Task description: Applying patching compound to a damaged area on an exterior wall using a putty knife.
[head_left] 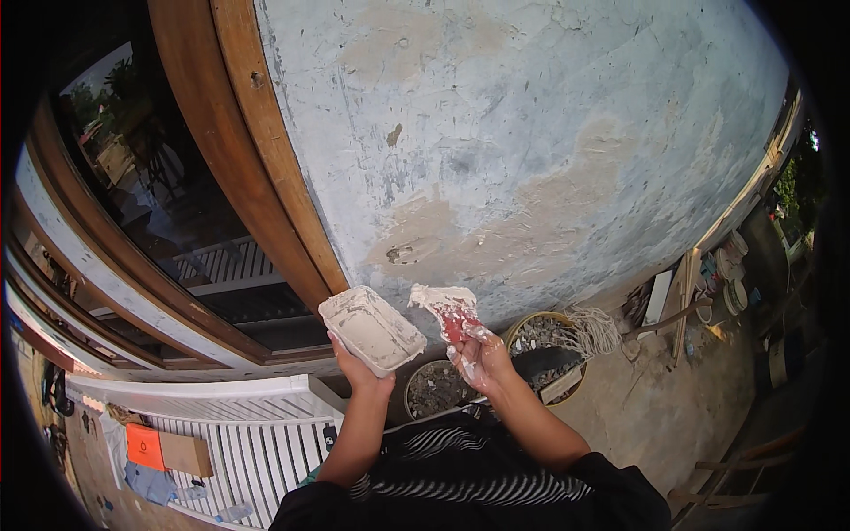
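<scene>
My left hand (359, 363) grips a rectangular plastic container (372, 327) holding pale beige paste, its sides smeared with the same stuff. My right hand (480, 363), spotted with white paste, holds a red scraper (456, 323) loaded with a lump of paste along its top edge. Both hands are in front of a pale blue-white plastered wall (531, 106), which has rough beige patches and a small chipped hole above my hands. A brown wooden window frame (243, 106) runs along the wall's left side, just behind the container.
Buckets of rubble (434, 394) stand below my hands, beside a pale rope bundle (593, 332). A white slatted bench (266, 451) at lower left bears boxes and bottles. Planks and clutter (660, 301) line the wall's right end, over a concrete floor (664, 425).
</scene>
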